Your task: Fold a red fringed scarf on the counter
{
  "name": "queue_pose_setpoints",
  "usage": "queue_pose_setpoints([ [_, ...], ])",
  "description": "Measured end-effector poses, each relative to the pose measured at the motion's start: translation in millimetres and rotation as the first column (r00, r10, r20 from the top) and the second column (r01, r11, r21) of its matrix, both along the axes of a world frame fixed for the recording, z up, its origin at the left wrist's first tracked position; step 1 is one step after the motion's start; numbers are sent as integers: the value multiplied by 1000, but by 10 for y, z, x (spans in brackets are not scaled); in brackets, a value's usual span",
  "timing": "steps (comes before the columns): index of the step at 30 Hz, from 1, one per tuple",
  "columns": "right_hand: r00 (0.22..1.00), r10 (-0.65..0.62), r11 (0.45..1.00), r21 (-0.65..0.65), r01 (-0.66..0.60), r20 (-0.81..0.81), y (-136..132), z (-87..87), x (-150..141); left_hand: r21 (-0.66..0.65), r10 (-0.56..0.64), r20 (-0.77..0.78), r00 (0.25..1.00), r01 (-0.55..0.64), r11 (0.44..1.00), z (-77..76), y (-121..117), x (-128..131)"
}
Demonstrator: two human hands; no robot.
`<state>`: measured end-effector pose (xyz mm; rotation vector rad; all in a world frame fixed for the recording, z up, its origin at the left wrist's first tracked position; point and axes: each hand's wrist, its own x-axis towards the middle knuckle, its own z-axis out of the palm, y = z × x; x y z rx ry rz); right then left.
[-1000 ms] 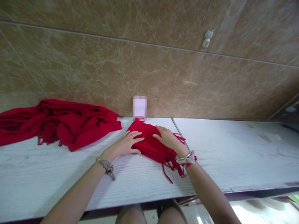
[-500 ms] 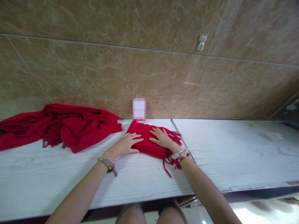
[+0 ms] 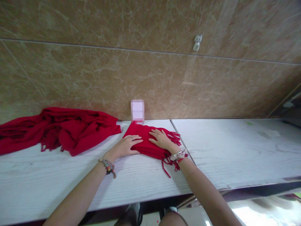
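A folded red scarf (image 3: 146, 145) with fringed ends lies on the white wood-grain table. My left hand (image 3: 127, 145) rests flat on its left part, fingers spread and pointing right. On the scarf's right part lies my right hand (image 3: 161, 139), palm down with the fingers apart. The fringe shows to the right of that hand and below its wrist. To the left is a second red cloth (image 3: 77, 131), bunched up, also fringed, touched by neither hand.
Behind the folded scarf, a pale pink upright card or phone-like thing (image 3: 137, 110), blurred out, leans on the brown marble-look tile wall (image 3: 105, 78). A small white cat-shaped hook (image 3: 197, 43) is fixed to the wall. A seam (image 3: 182, 141) crosses the white table (image 3: 235, 150).
Both hands stay on the folded scarf in nearly the same place. The view has shifted slightly, so everything appears a little further left.
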<state>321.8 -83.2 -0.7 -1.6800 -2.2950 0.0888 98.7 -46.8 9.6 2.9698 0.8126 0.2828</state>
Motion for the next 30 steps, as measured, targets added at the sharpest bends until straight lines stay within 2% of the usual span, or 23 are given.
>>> queue_pose_setpoints([
  [8,999,22,998,56,-19,-47,22,7,26,-4,-6,47,999,6,1000,-73,62,27],
  [11,991,26,985,174,-2,-133,12,80,58,-38,17,99,995,-14,999,-93,72,41],
  [15,982,42,937,349,26,-186,-41,199,79,-69,42,142,989,-32,997,-83,55,65],
  [21,978,118,898,438,-30,-173,-153,325,43,-64,137,158,978,-128,990,-58,37,121],
  [23,973,131,907,420,-39,-191,-188,375,50,-62,172,158,972,-164,985,-61,43,131],
  [25,966,141,936,346,-60,-215,-221,418,79,-62,187,157,970,-179,982,-59,46,121],
  [27,966,139,971,222,-90,-216,-244,438,121,-62,135,140,981,-127,990,-48,38,89],
  [30,981,106,993,60,-97,-166,-250,417,182,-60,-10,56,998,14,998,-21,12,32],
])
